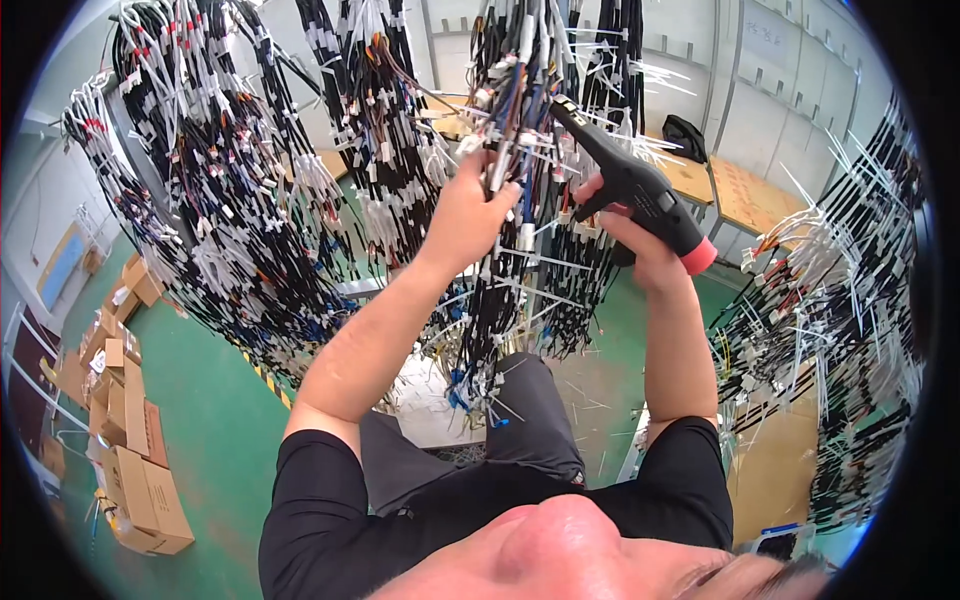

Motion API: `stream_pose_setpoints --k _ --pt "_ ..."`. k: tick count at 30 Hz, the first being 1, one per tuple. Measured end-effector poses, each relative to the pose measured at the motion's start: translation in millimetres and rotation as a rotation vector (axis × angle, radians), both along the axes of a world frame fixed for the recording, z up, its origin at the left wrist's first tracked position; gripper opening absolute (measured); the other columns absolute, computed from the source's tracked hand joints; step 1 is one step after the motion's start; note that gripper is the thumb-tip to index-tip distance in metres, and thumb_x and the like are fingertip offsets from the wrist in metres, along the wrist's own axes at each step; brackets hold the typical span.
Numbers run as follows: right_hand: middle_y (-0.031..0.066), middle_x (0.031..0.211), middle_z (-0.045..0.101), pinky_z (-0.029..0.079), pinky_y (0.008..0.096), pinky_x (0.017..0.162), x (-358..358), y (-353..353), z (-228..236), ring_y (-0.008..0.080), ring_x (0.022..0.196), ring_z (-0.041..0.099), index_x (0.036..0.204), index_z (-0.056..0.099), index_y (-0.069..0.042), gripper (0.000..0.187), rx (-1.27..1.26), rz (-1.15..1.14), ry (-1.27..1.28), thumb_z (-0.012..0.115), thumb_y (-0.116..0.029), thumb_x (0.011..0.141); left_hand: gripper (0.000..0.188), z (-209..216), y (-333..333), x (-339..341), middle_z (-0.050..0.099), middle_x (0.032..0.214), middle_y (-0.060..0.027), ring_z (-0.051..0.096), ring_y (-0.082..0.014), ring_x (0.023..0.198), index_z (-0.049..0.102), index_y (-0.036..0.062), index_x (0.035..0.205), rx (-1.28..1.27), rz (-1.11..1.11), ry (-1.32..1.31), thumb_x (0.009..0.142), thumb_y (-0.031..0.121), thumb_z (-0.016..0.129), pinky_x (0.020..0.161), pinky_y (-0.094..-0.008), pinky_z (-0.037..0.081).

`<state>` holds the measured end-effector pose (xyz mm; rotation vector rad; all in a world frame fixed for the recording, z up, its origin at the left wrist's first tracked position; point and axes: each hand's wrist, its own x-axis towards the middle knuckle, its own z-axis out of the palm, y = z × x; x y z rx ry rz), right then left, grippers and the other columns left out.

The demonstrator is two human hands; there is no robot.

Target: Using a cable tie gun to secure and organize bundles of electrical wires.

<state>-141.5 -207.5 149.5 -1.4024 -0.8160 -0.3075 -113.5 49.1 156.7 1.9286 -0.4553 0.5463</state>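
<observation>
A thick wire harness bundle [510, 110] hangs in front of me, black, white and coloured wires with connectors and white cable ties sticking out. My left hand [470, 210] is wrapped around this bundle, its fingertips partly hidden behind the wires. In my right hand [625, 220] is a black cable tie gun [630, 180] with a red rear end, held by its handle with a finger at the trigger. The gun's nose points up and left, close to the right side of the bundle; whether it touches a tie cannot be made out.
More wire harnesses [230, 200] hang densely at the left, and others [830, 300] at the right. Behind stand wooden benches [755, 200] with a black bag [684, 138]. Open cardboard boxes [145, 500] line the green floor [220, 400] at the left.
</observation>
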Motion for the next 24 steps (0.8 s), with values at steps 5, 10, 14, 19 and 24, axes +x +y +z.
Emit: stream_pose_setpoints --k 5,10,14,19,24 --pt "0.0069 0.12 0.071 0.046 0.0368 0.107 7.8 3.8 -18.8 0.0189 0.117 0.064 0.129 0.065 -0.003 0.039 0.043 -0.068 -0.061 0.068 -0.003 0.09 0.028 -1.6 -0.3 11.0 0.065 0.094 0.0008 0.059 -0.0121 0.075 0.061 0.0051 0.122 -0.237 -0.309 0.125 0.098 0.016 0.07 0.07 -0.0305 0.051" --pt "0.0099 0.118 0.071 0.047 0.0402 0.107 5.9 -6.5 -22.6 0.0212 0.115 0.065 0.128 0.066 0.0 0.04 0.107 0.12 -0.142 0.07 -0.007 0.089 0.025 1.5 33.4 13.4 0.065 0.099 0.0018 0.064 -0.0101 0.09 0.066 0.0079 0.121 -0.45 -0.49 0.353 0.105 0.028 0.066 0.074 -0.0293 0.058" --pt "0.01 0.107 0.072 0.053 0.0337 0.091 -1.0 -7.6 -0.1 0.0219 0.098 0.068 0.119 0.07 -0.001 0.035 -0.304 -0.072 -0.398 0.074 -0.005 0.084 0.036 10.8 38.4 3.1 0.07 0.111 -0.0019 0.066 -0.013 0.095 0.066 0.0051 0.125 -0.43 -0.517 0.394 0.11 0.037 0.057 0.081 -0.0356 0.059" --pt "0.0096 0.106 0.072 0.053 0.0332 0.089 -5.8 0.8 14.9 0.0201 0.092 0.067 0.12 0.07 -0.002 0.035 -0.327 -0.192 -0.358 0.071 -0.003 0.086 0.049 17.3 40.3 2.9 0.071 0.128 -0.0114 0.071 -0.0197 0.102 0.061 -0.0002 0.135 -0.414 -0.607 0.392 0.113 0.042 0.048 0.082 -0.0373 0.058" --pt "0.0049 0.11 0.072 0.05 0.0309 0.094 5.1 -12.1 17.2 0.0143 0.102 0.064 0.125 0.069 0.0 0.036 -0.218 -0.021 -0.198 0.07 -0.002 0.089 0.057 19.6 35.4 -1.5 0.067 0.136 -0.0162 0.068 -0.0266 0.116 0.057 -0.0039 0.14 -0.49 -0.672 0.474 0.113 0.045 0.046 0.092 -0.0442 0.058"
